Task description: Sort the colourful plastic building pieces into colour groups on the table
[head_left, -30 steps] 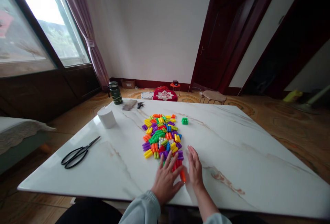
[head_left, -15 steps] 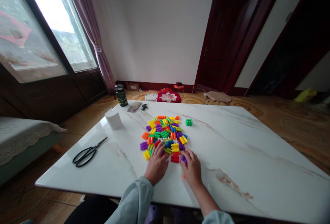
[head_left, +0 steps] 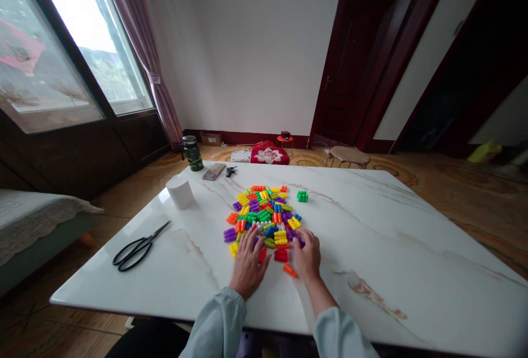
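Observation:
A pile of colourful plastic toy blocks [head_left: 264, 216], shaped like joined bullets, lies on the white marble-patterned table [head_left: 371, 237]. My left hand [head_left: 248, 265] rests over the pile's near left edge, fingers spread. A red block [head_left: 262, 254] shows beside its thumb, partly covered. At the near right edge, my right hand [head_left: 307, 256] has its fingers curled at a purple block [head_left: 301, 242], partly hidden by them. Between the hands lie another red block [head_left: 281, 256] and an orange block [head_left: 290, 271]. Apart from the pile, joined green blocks [head_left: 302, 196] stand to the right.
Black-handled scissors [head_left: 140, 248] lie on the left of the table, with a white paper roll [head_left: 180, 192] behind them. Further back are a green camouflage bottle [head_left: 192, 153], a phone [head_left: 214, 171] and keys [head_left: 231, 171]. A stool [head_left: 350, 155] stands beyond the table.
My right hand has moved slightly away from me with the purple block, uncovering the orange block. My left hand has shifted a little, and a red block now shows beside its thumb.

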`<state>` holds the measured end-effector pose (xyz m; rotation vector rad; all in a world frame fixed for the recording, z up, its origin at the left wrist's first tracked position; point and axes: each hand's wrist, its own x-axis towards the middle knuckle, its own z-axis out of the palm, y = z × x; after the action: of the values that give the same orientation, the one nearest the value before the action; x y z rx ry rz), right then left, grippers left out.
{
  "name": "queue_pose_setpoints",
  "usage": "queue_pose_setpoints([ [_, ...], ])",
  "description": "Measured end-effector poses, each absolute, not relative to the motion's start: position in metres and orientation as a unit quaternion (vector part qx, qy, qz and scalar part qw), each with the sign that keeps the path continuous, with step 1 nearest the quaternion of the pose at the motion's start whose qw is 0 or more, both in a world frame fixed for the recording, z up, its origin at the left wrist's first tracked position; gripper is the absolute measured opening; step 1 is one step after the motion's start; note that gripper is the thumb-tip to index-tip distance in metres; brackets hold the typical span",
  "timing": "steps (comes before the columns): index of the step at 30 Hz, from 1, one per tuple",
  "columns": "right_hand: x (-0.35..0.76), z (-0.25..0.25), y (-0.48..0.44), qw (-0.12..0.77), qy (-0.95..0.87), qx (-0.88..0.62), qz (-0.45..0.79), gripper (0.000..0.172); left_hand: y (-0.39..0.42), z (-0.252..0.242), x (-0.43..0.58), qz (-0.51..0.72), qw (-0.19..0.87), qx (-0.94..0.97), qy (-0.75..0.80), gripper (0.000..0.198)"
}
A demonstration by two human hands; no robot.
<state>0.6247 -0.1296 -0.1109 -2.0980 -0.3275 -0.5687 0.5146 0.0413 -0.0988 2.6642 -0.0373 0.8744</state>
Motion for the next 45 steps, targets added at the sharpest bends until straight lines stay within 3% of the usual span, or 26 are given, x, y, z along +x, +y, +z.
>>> queue_pose_setpoints([
  [4,0.637,-0.112,-0.122,0.374,-0.154,-0.897,-0.179,0.036,0.041,-0.099,0.515,0.290,0.154,0.944,-0.024,0.042],
  [7,0.634,-0.112,-0.113,0.371,-0.162,-0.897,-0.178,0.035,0.040,-0.098,0.514,0.284,0.153,0.946,-0.023,0.042],
  [16,0.605,-0.112,-0.125,0.567,-0.143,-0.798,-0.147,0.042,0.049,-0.095,0.512,0.384,0.228,0.892,0.076,0.031],
  [19,0.603,-0.112,-0.127,0.579,-0.123,-0.795,-0.130,0.043,0.056,-0.099,0.511,0.408,0.247,0.866,0.146,0.027],
  [24,0.602,-0.110,-0.126,0.566,-0.133,-0.805,-0.121,0.043,0.058,-0.097,0.509,0.395,0.211,0.868,0.214,0.030],
  [31,0.601,-0.108,-0.127,0.562,-0.139,-0.806,-0.119,0.043,0.059,-0.102,0.516,0.325,0.201,0.870,0.312,0.053],
  [36,0.601,-0.110,-0.127,0.558,-0.143,-0.809,-0.116,0.043,0.065,-0.104,0.517,0.354,0.216,0.856,0.310,0.033],
  [39,0.601,-0.111,-0.126,0.557,-0.142,-0.811,-0.111,0.043,0.074,-0.103,0.520,0.348,0.186,0.849,0.353,0.038],
  [45,0.599,-0.107,-0.123,0.561,-0.145,-0.809,-0.100,0.040,0.110,-0.089,0.531,0.207,0.189,0.907,0.316,0.042],
])
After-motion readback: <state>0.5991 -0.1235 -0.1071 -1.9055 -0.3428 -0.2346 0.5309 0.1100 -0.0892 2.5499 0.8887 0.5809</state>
